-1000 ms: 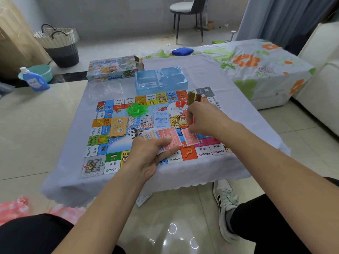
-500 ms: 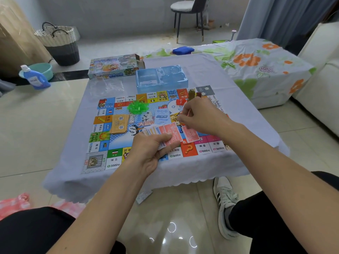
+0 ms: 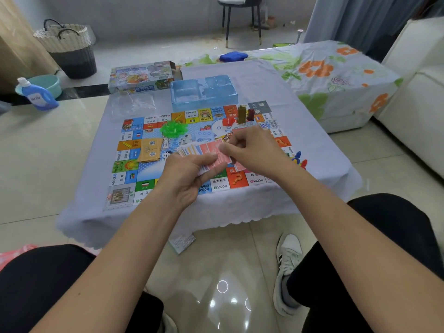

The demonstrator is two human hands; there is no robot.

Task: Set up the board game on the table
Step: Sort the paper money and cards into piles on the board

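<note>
Fanning red cards (image 3: 213, 153) over the game board (image 3: 192, 150) on the desk (image 3: 312, 150), the left hand (image 3: 185, 176) grips them. The right hand (image 3: 252, 150) has moved closer; its fingers (image 3: 227, 148) pinch one card (sorting continues).
</note>
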